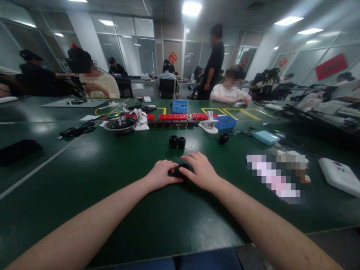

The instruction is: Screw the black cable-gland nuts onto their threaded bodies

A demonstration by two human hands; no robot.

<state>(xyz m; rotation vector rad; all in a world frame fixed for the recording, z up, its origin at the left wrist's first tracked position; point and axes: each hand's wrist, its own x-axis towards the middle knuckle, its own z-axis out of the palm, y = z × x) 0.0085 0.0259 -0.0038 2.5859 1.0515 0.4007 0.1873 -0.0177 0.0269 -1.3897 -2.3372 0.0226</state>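
Note:
Both of my hands meet over the green table (135, 225) around a glossy black round piece (182, 166). My left hand (161, 175) grips it from the left, with the thumb low at its near side. From the right, my right hand (203, 172) closes on the same piece, its thumb lying across the top and its fingers curving behind. Much of the piece is covered, and its exact kind does not show. Just beyond are two similar short black round pieces (177, 141), side by side. A third black round piece (224, 138) stands apart to the right.
Red power strips (173, 117) run across the table's middle, between white clip stands (209, 123) and blue baskets (180, 106). A metal bowl (119, 126) and cables (78, 129) lie left. Rightward are a light-blue case (266, 137) and a white box (339, 175). People sit opposite.

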